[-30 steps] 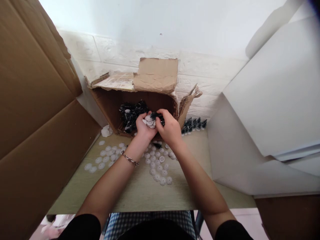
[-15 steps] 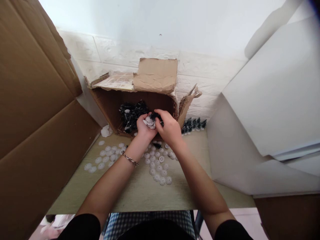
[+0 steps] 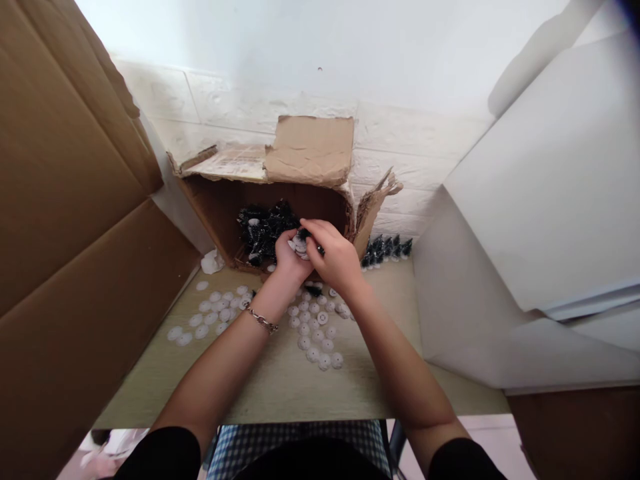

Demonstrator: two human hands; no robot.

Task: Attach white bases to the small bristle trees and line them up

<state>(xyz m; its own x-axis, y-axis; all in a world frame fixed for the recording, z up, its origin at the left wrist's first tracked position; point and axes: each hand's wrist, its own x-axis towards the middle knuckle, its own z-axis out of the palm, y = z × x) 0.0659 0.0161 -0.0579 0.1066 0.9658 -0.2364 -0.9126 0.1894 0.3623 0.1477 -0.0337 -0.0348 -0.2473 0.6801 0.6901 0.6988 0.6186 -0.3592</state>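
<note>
My left hand [image 3: 290, 259] is cupped around a small pile of white round bases [image 3: 299, 245] in front of the open box. Closed over the same spot, my right hand [image 3: 333, 257] pinches a small dark miniature tree [image 3: 304, 234] against the pile. My right fingers partly hide the tree. Inside the torn cardboard box [image 3: 210, 220], a heap of dark, white-flecked miniature trees [image 3: 267, 227] lies just left of my hands. Loose white discs [image 3: 315, 337] are spread on the table below my wrists, with one dark tree [image 3: 314, 291] lying among them.
A row of miniature trees [image 3: 387, 249] stands on white bases right of the box. More discs [image 3: 213, 307] lie to the left on the table [image 3: 250, 393]. A large brown carton [image 3: 90, 267] walls the left side, and a white carton [image 3: 500, 267] the right.
My right hand has shifted slightly left, its fingers now covering more of the white bases in my left palm. The things on the table look the same.
</note>
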